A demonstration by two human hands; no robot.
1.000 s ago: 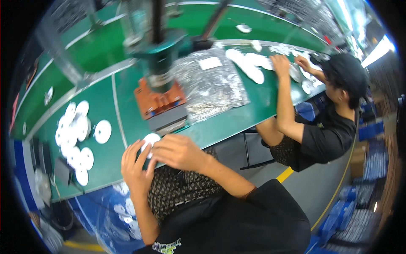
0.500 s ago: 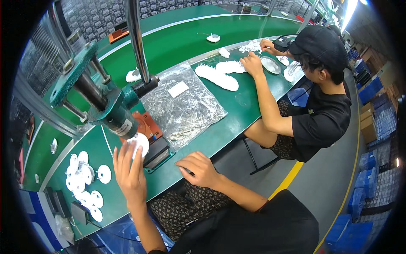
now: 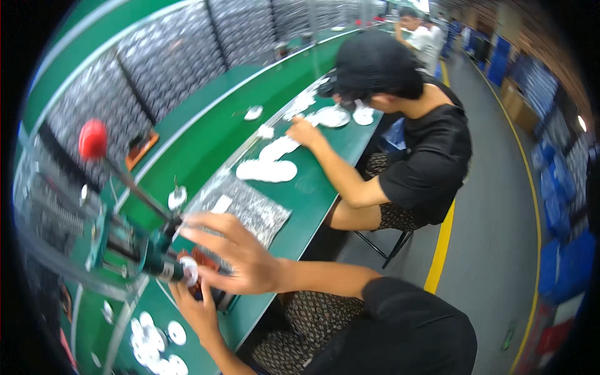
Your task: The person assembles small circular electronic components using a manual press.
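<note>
At the green metal hand press (image 3: 153, 259), thin round white disc (image 3: 189, 271) sits by the ram tip, beside the orange fixture block (image 3: 205, 257). Left hand (image 3: 199, 310): grip at disc's near edge, can't tell if clamped, blur. Right hand (image 3: 247, 257): grip apart, fingers spread. I'd seat disc flat, centred, fingers clear before pulling the red-knobbed metal lever (image 3: 134, 189). Vs half a second ago: right hand up from surface (image 3: 315, 190) edge to press, red knob now visible, left still at disc

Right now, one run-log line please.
left hand: at white disc, by press head | right hand: open, near red-knobbed lever | disc pile: on green table
</note>
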